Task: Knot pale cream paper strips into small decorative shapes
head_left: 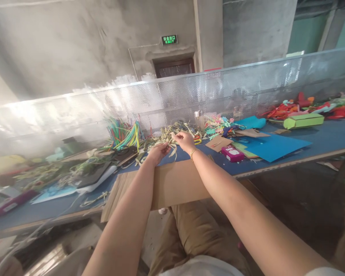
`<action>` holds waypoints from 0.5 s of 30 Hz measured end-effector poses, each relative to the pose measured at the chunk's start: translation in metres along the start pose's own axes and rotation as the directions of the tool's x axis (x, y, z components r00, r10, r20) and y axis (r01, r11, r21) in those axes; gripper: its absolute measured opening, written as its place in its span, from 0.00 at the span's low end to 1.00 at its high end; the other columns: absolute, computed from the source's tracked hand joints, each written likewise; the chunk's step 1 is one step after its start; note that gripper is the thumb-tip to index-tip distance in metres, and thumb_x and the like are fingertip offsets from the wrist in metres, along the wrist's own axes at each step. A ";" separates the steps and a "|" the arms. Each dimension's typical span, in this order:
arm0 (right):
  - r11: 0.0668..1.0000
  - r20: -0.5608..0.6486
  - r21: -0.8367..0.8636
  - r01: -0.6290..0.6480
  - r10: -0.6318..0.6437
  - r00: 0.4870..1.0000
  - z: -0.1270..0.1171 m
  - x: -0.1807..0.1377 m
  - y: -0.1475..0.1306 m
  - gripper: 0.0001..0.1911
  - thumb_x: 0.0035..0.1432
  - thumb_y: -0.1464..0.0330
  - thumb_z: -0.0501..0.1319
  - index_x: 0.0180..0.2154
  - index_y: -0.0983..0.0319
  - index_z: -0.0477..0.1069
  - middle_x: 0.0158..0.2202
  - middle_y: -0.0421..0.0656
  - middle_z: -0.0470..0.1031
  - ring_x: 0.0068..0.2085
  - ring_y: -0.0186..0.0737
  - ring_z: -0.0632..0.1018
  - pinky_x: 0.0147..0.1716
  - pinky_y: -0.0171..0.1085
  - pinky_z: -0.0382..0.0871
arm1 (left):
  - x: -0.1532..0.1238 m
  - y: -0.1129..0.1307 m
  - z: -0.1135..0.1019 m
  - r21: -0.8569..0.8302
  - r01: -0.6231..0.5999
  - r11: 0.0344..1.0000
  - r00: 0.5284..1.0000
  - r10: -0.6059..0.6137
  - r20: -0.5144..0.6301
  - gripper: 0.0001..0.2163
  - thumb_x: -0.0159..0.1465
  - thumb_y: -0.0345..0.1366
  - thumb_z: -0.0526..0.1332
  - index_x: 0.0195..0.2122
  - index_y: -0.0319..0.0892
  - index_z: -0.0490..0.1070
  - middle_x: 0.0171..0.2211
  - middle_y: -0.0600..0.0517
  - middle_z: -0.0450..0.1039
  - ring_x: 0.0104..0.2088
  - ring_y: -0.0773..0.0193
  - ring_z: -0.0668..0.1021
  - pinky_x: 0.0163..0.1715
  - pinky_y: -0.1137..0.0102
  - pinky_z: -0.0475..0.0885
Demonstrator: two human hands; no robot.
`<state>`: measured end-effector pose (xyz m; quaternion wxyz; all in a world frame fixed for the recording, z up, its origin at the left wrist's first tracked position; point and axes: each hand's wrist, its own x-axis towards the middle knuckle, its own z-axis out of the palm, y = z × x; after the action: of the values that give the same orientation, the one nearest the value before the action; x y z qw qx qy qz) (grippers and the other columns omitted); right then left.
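Observation:
Both my arms reach out over a brown cardboard sheet (172, 184) to a heap of pale paper strips (163, 138) on the blue worktable (327, 138). My left hand (158, 152) is closed, its fingers pinching pale strips at the near edge of the heap. My right hand (184, 140), with a gold bracelet on the wrist, is also closed and pinches the end of a pale strip just above the heap. The two hands are a short way apart.
A bundle of coloured straws (123, 134) stands left of the heap. A small metal cup (199, 119), a pink box (232, 153), blue paper (273, 147) and a green box (303, 120) lie to the right. A perforated metal screen (247, 88) backs the table. Dark devices (97, 172) lie left.

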<state>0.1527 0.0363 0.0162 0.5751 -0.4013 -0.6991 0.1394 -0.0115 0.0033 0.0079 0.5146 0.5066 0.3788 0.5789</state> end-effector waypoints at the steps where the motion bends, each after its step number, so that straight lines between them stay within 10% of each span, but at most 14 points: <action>1: 0.999 0.018 -0.046 -0.011 0.012 1.000 -0.002 -0.001 -0.001 0.14 0.55 0.58 0.60 0.26 0.60 0.75 0.27 0.40 0.77 0.32 0.37 0.75 0.34 0.34 0.63 | 0.000 0.000 0.000 -0.009 -0.004 1.000 1.000 0.004 -0.004 0.05 0.54 0.31 0.67 0.31 0.37 0.73 0.25 0.51 0.74 0.27 0.70 0.76 0.28 0.76 0.71; 15: 0.973 0.189 -0.221 -0.065 0.108 0.976 0.005 -0.003 -0.001 0.10 0.54 0.60 0.62 0.28 0.58 0.77 0.29 0.39 0.79 0.33 0.37 0.75 0.33 0.35 0.60 | 0.003 0.000 0.000 -0.029 0.059 0.998 0.998 -0.059 -0.024 0.07 0.55 0.33 0.67 0.27 0.37 0.71 0.22 0.51 0.72 0.19 0.72 0.72 0.18 0.79 0.67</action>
<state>0.1479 0.0343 0.0131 0.4489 -0.4750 -0.7459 0.1282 -0.0114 0.0064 0.0083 0.5339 0.4805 0.3917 0.5751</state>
